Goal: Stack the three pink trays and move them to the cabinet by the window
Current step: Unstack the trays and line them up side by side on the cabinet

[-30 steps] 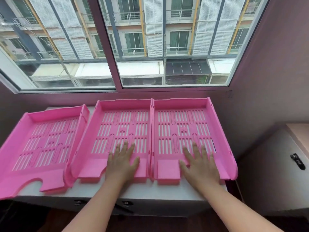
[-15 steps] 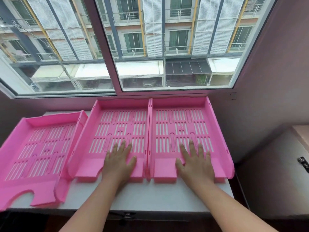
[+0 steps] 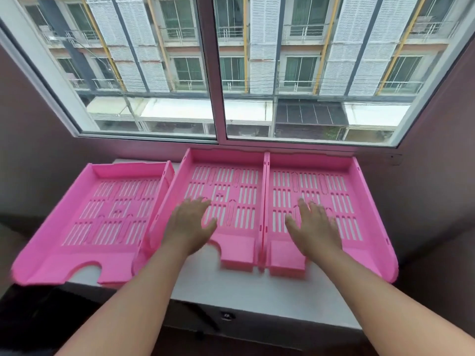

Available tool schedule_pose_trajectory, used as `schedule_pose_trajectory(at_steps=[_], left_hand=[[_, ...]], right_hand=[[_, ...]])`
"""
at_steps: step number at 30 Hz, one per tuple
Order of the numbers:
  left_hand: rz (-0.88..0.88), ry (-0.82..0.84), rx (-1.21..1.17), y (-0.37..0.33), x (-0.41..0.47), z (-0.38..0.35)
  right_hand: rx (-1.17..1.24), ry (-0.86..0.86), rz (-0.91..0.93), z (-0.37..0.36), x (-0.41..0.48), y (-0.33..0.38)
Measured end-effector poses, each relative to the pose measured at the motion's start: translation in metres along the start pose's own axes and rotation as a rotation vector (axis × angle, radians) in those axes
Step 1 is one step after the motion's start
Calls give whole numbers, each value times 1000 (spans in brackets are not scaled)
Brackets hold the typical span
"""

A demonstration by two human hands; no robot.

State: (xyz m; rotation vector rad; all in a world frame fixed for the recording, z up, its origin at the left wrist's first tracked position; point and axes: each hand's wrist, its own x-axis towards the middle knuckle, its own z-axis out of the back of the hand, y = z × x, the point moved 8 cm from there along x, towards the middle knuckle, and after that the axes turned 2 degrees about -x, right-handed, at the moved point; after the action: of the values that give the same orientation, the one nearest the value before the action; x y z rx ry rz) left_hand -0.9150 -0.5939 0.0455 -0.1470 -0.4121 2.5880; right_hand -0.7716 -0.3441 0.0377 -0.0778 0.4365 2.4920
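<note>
Three pink slotted trays lie side by side on a white cabinet top under the window. The left tray is skewed and overhangs the front left corner. The middle tray and the right tray touch along their long sides. My left hand is over the front of the middle tray, palm down, fingers spread. My right hand is spread the same way over the front of the right tray. Neither hand grips anything; whether they touch the trays is unclear.
A large sliding window stands right behind the trays, with a dark wall close on the right. The cabinet's front shows a small lock. Dark floor lies below left.
Both hands have slid forward and slightly left over the trays. My view has come closer and shifted left, so the white box at the right has left the frame.
</note>
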Motion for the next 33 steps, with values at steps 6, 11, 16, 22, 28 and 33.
schedule_pose_trajectory(at_steps=[6, 11, 16, 22, 28, 33], left_hand=[[151, -171, -32, 109, -16, 56], [306, -46, -73, 210, -45, 45], [253, 135, 54, 231, -48, 12], [152, 153, 103, 229, -12, 8], [98, 135, 126, 226, 34, 6], [93, 117, 129, 225, 49, 4]], right_hand=[[-25, -37, 246, -12, -11, 129], [-76, 118, 240, -71, -19, 185], [-135, 178, 118, -108, -20, 196], [-219, 154, 74, -121, -22, 197], [-258, 148, 60, -126, -16, 196], [-251, 147, 59, -129, -7, 196]])
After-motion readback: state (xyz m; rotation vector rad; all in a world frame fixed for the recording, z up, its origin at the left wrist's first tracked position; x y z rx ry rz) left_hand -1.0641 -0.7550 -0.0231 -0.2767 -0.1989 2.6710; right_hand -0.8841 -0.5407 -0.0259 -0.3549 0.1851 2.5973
